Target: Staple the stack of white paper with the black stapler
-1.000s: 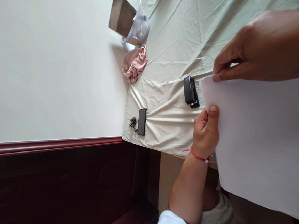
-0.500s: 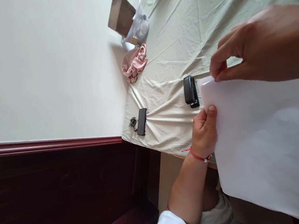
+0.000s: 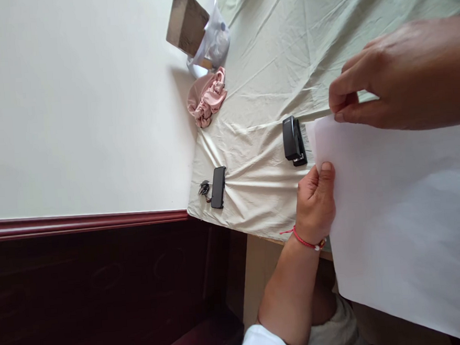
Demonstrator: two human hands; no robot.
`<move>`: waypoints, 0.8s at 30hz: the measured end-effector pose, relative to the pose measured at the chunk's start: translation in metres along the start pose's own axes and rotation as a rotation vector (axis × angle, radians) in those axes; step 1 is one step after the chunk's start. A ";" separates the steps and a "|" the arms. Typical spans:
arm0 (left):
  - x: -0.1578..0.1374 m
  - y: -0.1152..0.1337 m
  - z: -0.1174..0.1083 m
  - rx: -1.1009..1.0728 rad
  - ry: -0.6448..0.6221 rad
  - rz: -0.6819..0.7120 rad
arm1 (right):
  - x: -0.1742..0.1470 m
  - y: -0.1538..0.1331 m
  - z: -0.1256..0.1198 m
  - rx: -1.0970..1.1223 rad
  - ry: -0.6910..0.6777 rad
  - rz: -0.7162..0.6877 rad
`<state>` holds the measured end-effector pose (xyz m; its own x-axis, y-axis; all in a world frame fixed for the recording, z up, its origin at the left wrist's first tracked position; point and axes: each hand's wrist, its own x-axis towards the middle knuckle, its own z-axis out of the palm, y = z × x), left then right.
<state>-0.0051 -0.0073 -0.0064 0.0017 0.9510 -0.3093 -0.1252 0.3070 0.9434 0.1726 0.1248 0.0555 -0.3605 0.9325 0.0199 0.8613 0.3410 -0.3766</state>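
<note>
Pinched in both your hands, the stack of large white paper sheets [image 3: 406, 207] lies on the wrinkled pale green tablecloth [image 3: 284, 48] and overhangs its near edge. Your right hand [image 3: 400, 76], which had loosened half a second ago, has closed thumb and forefinger on the far corner again. Your left hand [image 3: 314, 203] clamps the near corner, so the sheets look squared. Beyond lie a brown cardboard box [image 3: 186, 24], a black stapler [image 3: 293, 141] and a black phone [image 3: 218, 187]. No writing is readable.

On the table [image 3: 323, 40], a stapler [image 3: 293, 141] lies between the phone [image 3: 218, 187] and paper [image 3: 399, 223].
</note>
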 end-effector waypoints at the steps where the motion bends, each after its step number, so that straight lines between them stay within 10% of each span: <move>1: 0.000 0.000 0.000 0.004 0.001 -0.004 | 0.000 -0.002 -0.001 -0.076 -0.033 0.011; 24: -0.002 0.001 0.001 0.042 0.042 -0.065 | -0.002 -0.015 -0.008 -0.029 -0.054 0.139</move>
<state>-0.0045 -0.0089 -0.0050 -0.0332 0.9270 -0.3736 -0.0845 0.3698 0.9252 0.1633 0.1187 0.0687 -0.2557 0.9634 -0.0808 0.9140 0.2136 -0.3449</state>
